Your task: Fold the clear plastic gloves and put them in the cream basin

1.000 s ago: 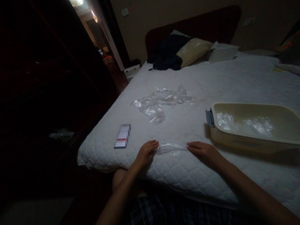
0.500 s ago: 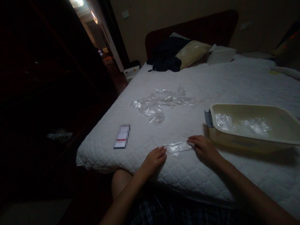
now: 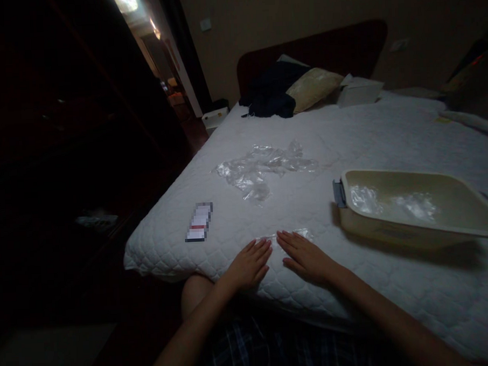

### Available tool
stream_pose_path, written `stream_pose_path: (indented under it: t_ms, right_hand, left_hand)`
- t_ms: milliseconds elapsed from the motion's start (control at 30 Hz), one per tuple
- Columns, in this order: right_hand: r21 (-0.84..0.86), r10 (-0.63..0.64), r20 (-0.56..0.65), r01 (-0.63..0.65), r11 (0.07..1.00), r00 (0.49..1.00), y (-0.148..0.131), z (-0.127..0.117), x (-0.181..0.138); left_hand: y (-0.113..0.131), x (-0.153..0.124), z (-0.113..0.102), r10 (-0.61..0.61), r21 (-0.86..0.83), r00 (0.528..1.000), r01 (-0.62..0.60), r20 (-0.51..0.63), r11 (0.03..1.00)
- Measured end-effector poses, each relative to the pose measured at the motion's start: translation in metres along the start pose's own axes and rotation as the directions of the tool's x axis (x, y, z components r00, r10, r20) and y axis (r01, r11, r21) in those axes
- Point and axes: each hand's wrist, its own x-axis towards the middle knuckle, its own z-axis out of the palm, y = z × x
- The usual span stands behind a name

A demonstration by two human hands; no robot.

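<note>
A clear plastic bag (image 3: 307,234) lies flattened near the front edge of the quilted white bed cover (image 3: 246,226), partly covered by both hands. My left hand (image 3: 251,263) rests palm down at the bag's left end, fingers stretched out. Beside it, my right hand (image 3: 304,255) lies flat across the bag's middle, fingers extended. Neither hand grips anything. Farther back on the bed is a loose pile of crumpled clear plastic bags (image 3: 263,166). To the right stands a cream plastic tub (image 3: 408,238) with more clear plastic (image 3: 415,205) inside it.
A phone-like object (image 3: 199,222), blurred out, lies left of my hands. Dark clothing (image 3: 272,90), a beige pillow (image 3: 315,88) and a white box (image 3: 359,90) sit by the headboard (image 3: 322,42). The tub has a grey handle (image 3: 339,193) on its left end.
My right hand has moved left from the bag's right end onto its middle and flattened out, close to my left hand. The left hand has barely moved.
</note>
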Motion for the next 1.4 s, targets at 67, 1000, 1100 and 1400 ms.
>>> stream_pose_path:
  t_ms: [67,1000,1100,1400]
  right_hand:
    - [-0.008,0.016,-0.008,-0.016,1.0,1.0,0.008,-0.003,-0.006]
    - [0.165,0.282,-0.061,-0.269,0.949,0.957,-0.006,-0.021,-0.01]
    - [0.225,0.342,-0.08,-0.317,0.921,0.936,-0.006,-0.017,-0.004]
    - [0.369,0.472,-0.158,-0.391,0.843,0.867,0.016,-0.012,0.025]
  left_hand:
    - [0.0,-0.001,-0.001,-0.002,-0.002,1.0,0.002,0.001,1.0]
    - [-0.001,0.017,-0.006,-0.455,-0.233,0.814,0.394,-0.361,0.889]
    - [0.002,0.021,-0.007,-0.466,-0.249,0.824,0.401,-0.323,0.882]
    - [0.035,0.004,-0.012,-0.261,-0.179,0.936,0.222,-0.237,0.958]
